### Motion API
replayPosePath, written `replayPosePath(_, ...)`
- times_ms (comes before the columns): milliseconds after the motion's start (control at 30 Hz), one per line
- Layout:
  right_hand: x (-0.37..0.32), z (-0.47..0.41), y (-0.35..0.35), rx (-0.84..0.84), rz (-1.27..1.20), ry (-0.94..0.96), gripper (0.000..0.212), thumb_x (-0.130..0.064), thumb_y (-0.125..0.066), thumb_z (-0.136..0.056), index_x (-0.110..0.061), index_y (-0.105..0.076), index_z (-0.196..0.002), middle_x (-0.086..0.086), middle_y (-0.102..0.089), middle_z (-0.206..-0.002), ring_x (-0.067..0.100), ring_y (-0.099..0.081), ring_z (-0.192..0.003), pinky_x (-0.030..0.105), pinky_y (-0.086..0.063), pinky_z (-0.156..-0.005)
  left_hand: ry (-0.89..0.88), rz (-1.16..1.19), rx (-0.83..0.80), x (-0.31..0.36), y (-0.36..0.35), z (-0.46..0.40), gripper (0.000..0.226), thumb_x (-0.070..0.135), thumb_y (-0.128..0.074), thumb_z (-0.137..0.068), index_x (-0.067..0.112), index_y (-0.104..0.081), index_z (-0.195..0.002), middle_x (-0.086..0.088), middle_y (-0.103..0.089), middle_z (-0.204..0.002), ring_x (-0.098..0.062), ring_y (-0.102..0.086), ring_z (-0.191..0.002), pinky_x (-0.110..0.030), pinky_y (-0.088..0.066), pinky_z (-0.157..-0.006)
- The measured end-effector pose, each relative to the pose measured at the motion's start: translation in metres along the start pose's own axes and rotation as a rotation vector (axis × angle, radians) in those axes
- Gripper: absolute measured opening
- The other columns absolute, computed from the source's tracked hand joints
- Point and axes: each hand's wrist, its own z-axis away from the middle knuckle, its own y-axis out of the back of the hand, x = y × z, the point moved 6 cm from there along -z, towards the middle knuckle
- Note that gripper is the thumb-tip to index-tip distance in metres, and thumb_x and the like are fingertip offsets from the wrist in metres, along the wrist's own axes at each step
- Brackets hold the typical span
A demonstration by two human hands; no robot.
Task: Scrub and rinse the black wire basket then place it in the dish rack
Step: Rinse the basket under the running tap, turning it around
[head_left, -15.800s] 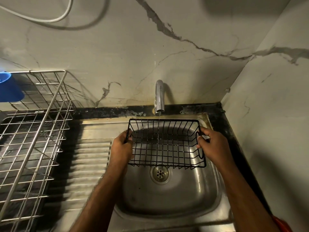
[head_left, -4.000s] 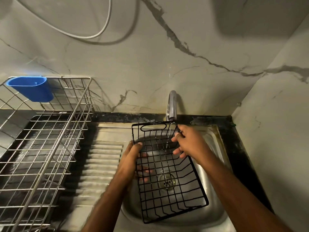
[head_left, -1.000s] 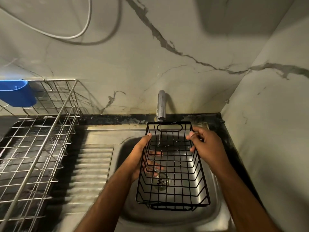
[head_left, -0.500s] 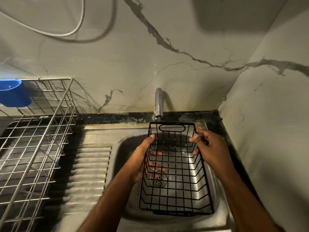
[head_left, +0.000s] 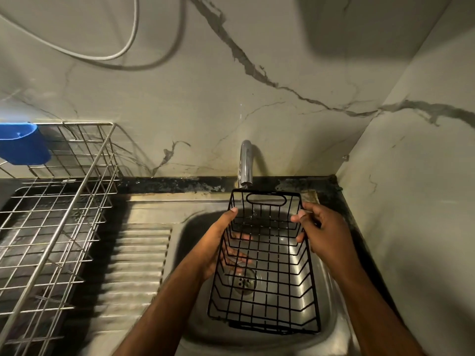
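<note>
Both hands clamped the black wire basket [head_left: 267, 263] over the sink [head_left: 331, 327], lower centre of the frame, under the tap [head_left: 245, 163]. The left hand [head_left: 218, 242] gripped its left wall, the right hand [head_left: 321, 229] its right rim. The dish rack [head_left: 51, 227] stood at left.

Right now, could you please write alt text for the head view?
Two hands, left hand and right hand, hold a black wire basket under the faucet over a steel sink. An empty dish rack stands to the left.
</note>
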Motion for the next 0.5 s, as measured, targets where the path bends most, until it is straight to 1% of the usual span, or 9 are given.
replayPosePath(67,0.001,0.0,0.002,0.003,0.004,-0.003,0.033,-0.017,-0.055,-0.101,-0.015,-0.058,-0.133,-0.006,-0.072,-0.097,0.009,-0.067,-0.053,0.011,-0.042,-0.044,-0.009,-0.007,-0.001,0.002,-0.003,0.0,0.061,0.068,-0.045,-0.093,0.037,-0.045,-0.145,-0.013,-0.07,-0.124,-0.045,-0.075,-0.092,-0.057,-0.061,-0.08)
replayPosePath(133,0.003,-0.001,0.005,0.008,0.013,-0.003,0.031,-0.018,-0.055,-0.101,-0.016,-0.059,-0.132,-0.006,-0.073,-0.096,0.01,-0.067,-0.053,0.011,-0.043,-0.045,-0.014,-0.01,-0.002,0.001,-0.005,-0.001,0.059,0.068,-0.045,-0.093,0.035,-0.047,-0.143,-0.013,-0.07,-0.124,-0.044,-0.075,-0.092,-0.057,-0.06,-0.081)
replayPosePath(200,0.006,-0.003,0.007,0.016,0.013,-0.002,0.031,-0.018,-0.055,-0.101,-0.016,-0.059,-0.131,-0.005,-0.073,-0.095,0.012,-0.068,-0.054,0.013,-0.046,-0.05,-0.012,-0.012,0.001,-0.001,-0.008,-0.003,0.059,0.068,-0.046,-0.093,0.037,-0.046,-0.143,-0.013,-0.07,-0.124,-0.044,-0.075,-0.092,-0.057,-0.06,-0.081)
replayPosePath(300,0.011,-0.004,0.01,0.026,0.004,-0.007,0.031,-0.019,-0.056,-0.101,-0.017,-0.059,-0.132,-0.006,-0.074,-0.093,0.014,-0.068,-0.054,0.025,-0.055,-0.06,0.004,-0.013,0.01,-0.004,-0.01,-0.006,0.059,0.068,-0.049,-0.092,0.037,-0.046,-0.141,-0.013,-0.071,-0.124,-0.045,-0.075,-0.092,-0.057,-0.06,-0.079)
replayPosePath(367,0.014,-0.004,0.012,0.029,-0.003,-0.01,0.031,-0.019,-0.056,-0.1,-0.017,-0.059,-0.132,-0.006,-0.074,-0.092,0.013,-0.068,-0.053,0.031,-0.058,-0.063,0.0,-0.02,0.008,-0.005,-0.012,-0.008,0.054,0.067,-0.048,-0.094,0.037,-0.049,-0.138,-0.014,-0.07,-0.124,-0.045,-0.075,-0.092,-0.057,-0.06,-0.077)
replayPosePath(433,0.017,-0.004,0.012,0.03,-0.007,-0.015,0.031,-0.019,-0.056,-0.1,-0.016,-0.059,-0.132,-0.006,-0.074,-0.092,0.013,-0.067,-0.053,0.03,-0.057,-0.062,-0.004,-0.029,0.013,-0.004,-0.012,-0.008,0.044,0.066,-0.047,-0.096,0.039,-0.052,-0.13,-0.014,-0.071,-0.123,-0.045,-0.075,-0.091,-0.057,-0.061,-0.075)
replayPosePath(500,0.017,-0.003,0.012,0.031,-0.007,-0.019,0.032,-0.019,-0.056,-0.1,-0.016,-0.059,-0.131,-0.006,-0.074,-0.092,0.013,-0.068,-0.054,0.026,-0.054,-0.061,-0.006,-0.032,0.019,-0.003,-0.012,-0.006,0.035,0.065,-0.048,-0.096,0.042,-0.053,-0.122,-0.014,-0.07,-0.123,-0.044,-0.076,-0.09,-0.055,-0.061,-0.072)
